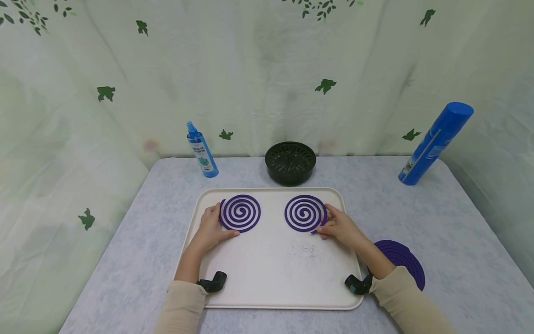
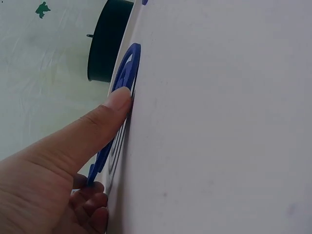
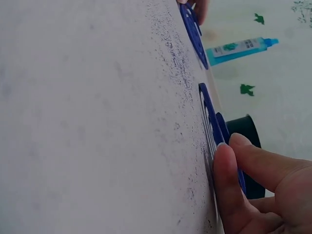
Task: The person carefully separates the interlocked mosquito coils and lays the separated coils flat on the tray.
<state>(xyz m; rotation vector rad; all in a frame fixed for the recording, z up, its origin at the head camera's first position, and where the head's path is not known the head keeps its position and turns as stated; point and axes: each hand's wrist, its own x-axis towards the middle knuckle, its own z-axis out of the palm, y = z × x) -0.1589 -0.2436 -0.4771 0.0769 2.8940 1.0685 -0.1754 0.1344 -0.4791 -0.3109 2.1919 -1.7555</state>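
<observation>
Two purple mosquito coils are over the far part of the white tray (image 1: pixel 273 278). My left hand (image 1: pixel 212 229) holds the left mosquito coil (image 1: pixel 240 212) by its edge, thumb at the near side and fingers at the outer left. In the left wrist view, that coil (image 2: pixel 129 73) is tilted just above the tray. The right mosquito coil (image 1: pixel 305 213) is in my right hand (image 1: pixel 343 228), gripped at its right edge. The right wrist view has its thumb and a finger on the rim of this coil (image 3: pixel 209 109), close over the tray.
A purple stack of coils (image 1: pixel 396 255) lies right of the tray, partly behind the right forearm. Behind the tray are a dark green round holder (image 1: pixel 290 162) and a blue spray bottle (image 1: pixel 202 150). At the back right stands a tall blue spray can (image 1: pixel 435 144). Dark crumbs (image 1: pixel 308 250) speckle the tray.
</observation>
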